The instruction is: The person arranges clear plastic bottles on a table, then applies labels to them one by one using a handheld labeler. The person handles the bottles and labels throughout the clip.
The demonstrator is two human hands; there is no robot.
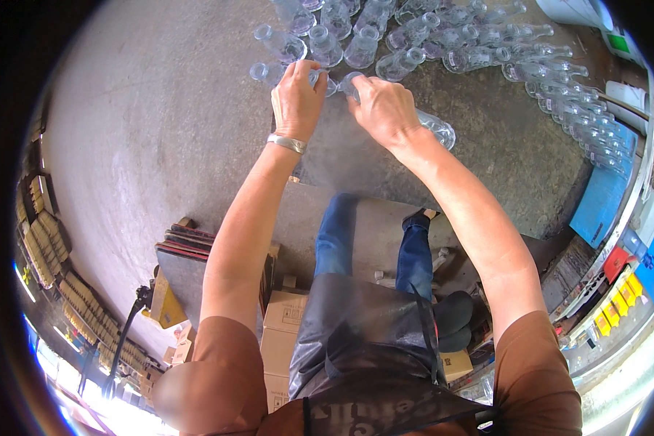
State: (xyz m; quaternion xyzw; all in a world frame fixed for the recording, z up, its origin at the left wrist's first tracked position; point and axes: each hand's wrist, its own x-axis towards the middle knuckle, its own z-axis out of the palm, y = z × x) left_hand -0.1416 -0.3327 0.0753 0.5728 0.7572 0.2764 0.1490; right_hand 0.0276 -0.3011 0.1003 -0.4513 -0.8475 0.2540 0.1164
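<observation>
Clear glass bottles with narrow necks and wide bases [325,49] stand close together at the far side of the grey work surface. My left hand [298,100] is closed around a clear glass piece [315,75] at the near edge of this group. Another bottle neck [260,71] shows just left of its fingers. My right hand [386,109] grips a clear glass bottle [350,84], its thumb and fingers around it. The two glass pieces are close together; whether they touch I cannot tell. Beyond my right wrist a clear glass base [439,131] shows, partly hidden by my forearm.
More bottles [552,80] stand in rows curving down the right side, by a blue box [602,192]. A white bucket [575,11] is at the far right. Cardboard boxes [283,327] and a stack of dark boards [185,254] are beside my legs at the left.
</observation>
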